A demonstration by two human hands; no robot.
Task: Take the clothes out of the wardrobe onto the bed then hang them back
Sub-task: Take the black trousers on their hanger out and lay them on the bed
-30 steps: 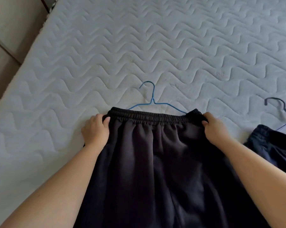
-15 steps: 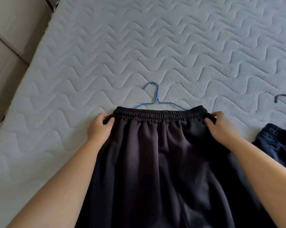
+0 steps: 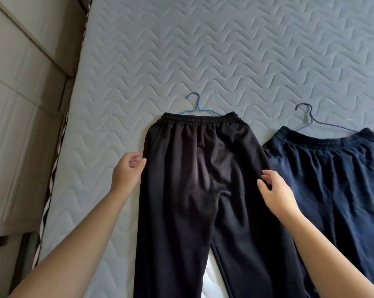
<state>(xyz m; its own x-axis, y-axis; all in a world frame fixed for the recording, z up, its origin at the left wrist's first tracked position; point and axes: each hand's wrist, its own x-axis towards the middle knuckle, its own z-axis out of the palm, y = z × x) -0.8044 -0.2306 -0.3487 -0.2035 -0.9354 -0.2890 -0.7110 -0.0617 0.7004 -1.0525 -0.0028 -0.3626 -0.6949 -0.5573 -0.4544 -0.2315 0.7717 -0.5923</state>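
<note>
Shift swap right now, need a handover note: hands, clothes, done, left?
Left hand: open, at the left edge of the black elastic-waist sweat trousers.
Right hand: open, fingers over their right edge.
These trousers lie flat on the quilted grey mattress, with the blue wire hanger hook above the waistband.
Navy trousers lie beside them on the right, with the dark wire hanger at their waistband.
Done: both pairs are on the bed.
Left: hang both back up.

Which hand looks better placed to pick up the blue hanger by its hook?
Probably the left hand: it is nearer the blue hanger's hook and holds nothing. The right hand lies lower, by the trousers' right edge.
</note>
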